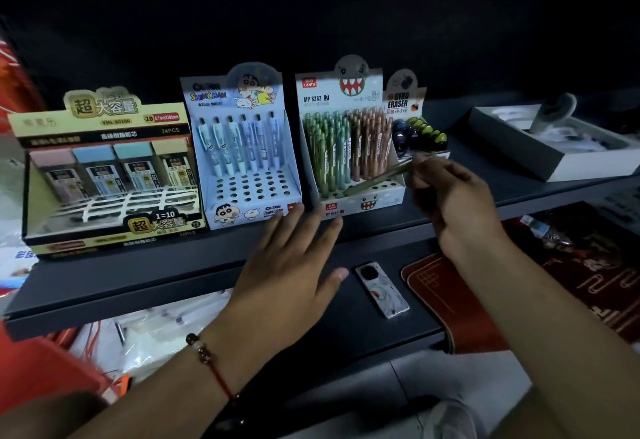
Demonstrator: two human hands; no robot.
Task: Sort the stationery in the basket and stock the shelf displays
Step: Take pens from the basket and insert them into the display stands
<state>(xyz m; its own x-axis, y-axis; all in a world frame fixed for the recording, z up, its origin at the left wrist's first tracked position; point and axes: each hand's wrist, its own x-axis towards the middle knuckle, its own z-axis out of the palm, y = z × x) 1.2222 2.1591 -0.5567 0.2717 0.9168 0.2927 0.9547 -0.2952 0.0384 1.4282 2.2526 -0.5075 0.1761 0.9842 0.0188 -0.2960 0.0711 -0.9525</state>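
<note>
My right hand (453, 203) pinches a green pencil (377, 180), slanted with its tip down over the front holes of the monster pencil display (349, 147), which holds several green and brown pencils. My left hand (294, 265) is spread flat with straight fingers, fingertips at the front edges of the monster display and the blue cartoon pen display (246, 154). That blue display holds several pens in its back row, with open holes in front. A yellow lead-refill display (107, 168) stands at the left and a gyro eraser box (415, 126) at the right.
All displays stand on a dark shelf (156, 275). A grey and white open box (550, 147) lies at the far right of it. Below, a phone (382, 289) rests on a lower dark ledge beside a red mat (460, 300). Plastic-wrapped goods (156, 331) lie under the shelf.
</note>
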